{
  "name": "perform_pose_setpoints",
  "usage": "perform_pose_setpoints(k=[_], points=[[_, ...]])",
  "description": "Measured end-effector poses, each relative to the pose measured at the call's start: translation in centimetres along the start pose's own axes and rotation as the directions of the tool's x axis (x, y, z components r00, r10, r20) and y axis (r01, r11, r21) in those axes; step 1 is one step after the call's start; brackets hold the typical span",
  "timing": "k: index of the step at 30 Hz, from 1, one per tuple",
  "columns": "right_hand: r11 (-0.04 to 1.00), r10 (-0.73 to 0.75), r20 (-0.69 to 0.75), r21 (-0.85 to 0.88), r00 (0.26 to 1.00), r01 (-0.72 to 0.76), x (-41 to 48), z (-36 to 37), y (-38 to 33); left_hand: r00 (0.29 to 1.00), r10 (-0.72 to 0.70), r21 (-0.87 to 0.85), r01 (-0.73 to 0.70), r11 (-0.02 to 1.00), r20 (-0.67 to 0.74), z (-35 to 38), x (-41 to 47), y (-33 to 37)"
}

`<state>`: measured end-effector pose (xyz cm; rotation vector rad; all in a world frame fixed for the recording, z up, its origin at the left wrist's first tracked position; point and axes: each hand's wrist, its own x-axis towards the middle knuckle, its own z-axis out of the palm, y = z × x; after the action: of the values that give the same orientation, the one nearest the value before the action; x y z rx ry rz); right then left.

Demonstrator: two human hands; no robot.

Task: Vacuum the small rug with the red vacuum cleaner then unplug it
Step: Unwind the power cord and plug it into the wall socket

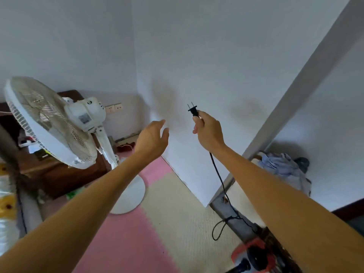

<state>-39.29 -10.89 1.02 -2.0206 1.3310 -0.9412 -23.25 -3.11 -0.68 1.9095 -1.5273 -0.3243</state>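
My right hand (pixel 208 133) is closed around a black two-pin plug (pixel 193 109), held up in the air in front of the white wall with the pins pointing up. Its black cord (pixel 220 180) hangs down from my wrist to the floor and loops near the red vacuum cleaner (pixel 254 257), which is partly hidden under my right forearm at the bottom right. My left hand (pixel 152 137) is stretched forward beside the wall, fingers apart, holding nothing. Wall sockets (pixel 113 108) sit low on the far wall behind the fan.
A white pedestal fan (pixel 53 123) stands at the left on pink and cream foam floor mats (pixel 137 233). Behind it is a dark wooden cabinet (pixel 59 180). A grey door frame (pixel 291 99) runs diagonally at the right, with crumpled blue clothes (pixel 283 166) beyond it.
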Motion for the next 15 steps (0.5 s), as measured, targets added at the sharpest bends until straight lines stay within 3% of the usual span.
perform_pose_setpoints(k=[7, 11, 15], points=[[0.980, -0.081, 0.041, -0.177, 0.996, 0.087, 6.0, 6.1, -1.8, 0.999, -0.049, -0.010, 0.049, 0.999, -0.009, -2.7, 4.7, -6.1], [0.961, -0.225, -0.027, -0.171, 0.974, 0.217, 11.8, 7.7, -5.0, 0.997, -0.069, 0.076, 0.070, 0.995, -0.014, -2.9, 8.1, -7.6], [0.946, -0.264, 0.046, -0.181, 0.963, 0.268, 19.0, 9.5, -6.9, 0.993, -0.109, 0.128, 0.113, 0.985, -0.045, -2.1, 12.8, -9.0]])
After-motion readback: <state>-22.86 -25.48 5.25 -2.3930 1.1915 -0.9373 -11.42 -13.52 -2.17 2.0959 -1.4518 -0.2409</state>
